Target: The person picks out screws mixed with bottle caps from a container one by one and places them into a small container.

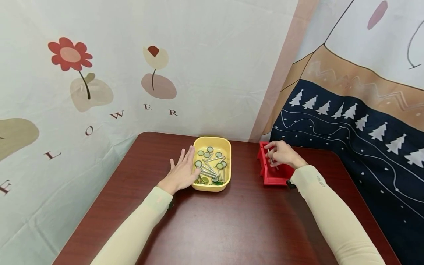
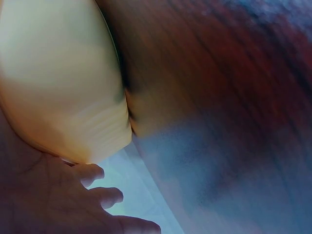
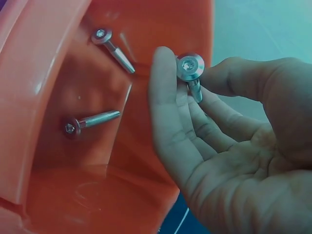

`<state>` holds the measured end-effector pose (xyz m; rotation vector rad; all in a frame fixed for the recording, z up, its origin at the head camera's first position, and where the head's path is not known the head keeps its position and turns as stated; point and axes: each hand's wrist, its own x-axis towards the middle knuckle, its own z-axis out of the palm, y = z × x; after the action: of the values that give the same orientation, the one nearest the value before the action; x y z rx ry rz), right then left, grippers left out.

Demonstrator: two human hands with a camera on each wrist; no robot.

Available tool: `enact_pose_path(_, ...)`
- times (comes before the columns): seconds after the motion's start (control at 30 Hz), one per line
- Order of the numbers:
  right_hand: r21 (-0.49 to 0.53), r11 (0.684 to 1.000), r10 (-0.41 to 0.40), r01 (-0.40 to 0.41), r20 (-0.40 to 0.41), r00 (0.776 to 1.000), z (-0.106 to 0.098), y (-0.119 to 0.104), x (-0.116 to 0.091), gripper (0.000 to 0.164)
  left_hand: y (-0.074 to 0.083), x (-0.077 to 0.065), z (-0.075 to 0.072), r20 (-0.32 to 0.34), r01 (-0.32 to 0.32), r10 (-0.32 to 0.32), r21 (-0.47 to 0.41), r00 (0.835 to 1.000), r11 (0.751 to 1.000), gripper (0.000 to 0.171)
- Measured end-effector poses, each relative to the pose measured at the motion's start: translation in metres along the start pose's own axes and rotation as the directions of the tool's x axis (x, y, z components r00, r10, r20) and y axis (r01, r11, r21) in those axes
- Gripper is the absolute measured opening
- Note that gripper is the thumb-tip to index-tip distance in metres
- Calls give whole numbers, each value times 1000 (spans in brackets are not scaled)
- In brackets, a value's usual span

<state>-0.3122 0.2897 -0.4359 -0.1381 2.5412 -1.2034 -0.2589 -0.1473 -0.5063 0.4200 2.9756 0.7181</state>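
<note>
My right hand [image 1: 281,154] pinches a silver bolt [image 3: 190,68] between thumb and fingers, over the red bin [image 1: 275,181]. In the right wrist view its round head with a socket faces the camera. Two more bolts lie inside that bin, one bolt [image 3: 114,51] near the back and another bolt [image 3: 92,123] lower down. My left hand [image 1: 181,173], fingers straight and spread, rests against the left side of the yellow tray [image 1: 212,187], thumb at the rim. Several long bolts [image 1: 208,172] and round, green-faced discs [image 1: 200,152] lie mixed in the tray.
Both containers stand toward the back of the dark brown wooden table [image 1: 218,228]. Behind it hangs a pale cloth [image 1: 212,66] printed with flowers and letters. A navy and tan cloth [image 1: 347,140] with trees hangs at the right.
</note>
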Motion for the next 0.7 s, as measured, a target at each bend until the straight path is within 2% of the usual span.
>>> enact_pose_path(0.7, -81, 996, 28, -25, 43, 999, 11, 8, 6, 55, 2, 0, -1, 4, 7, -7, 13, 1000, 1000, 93)
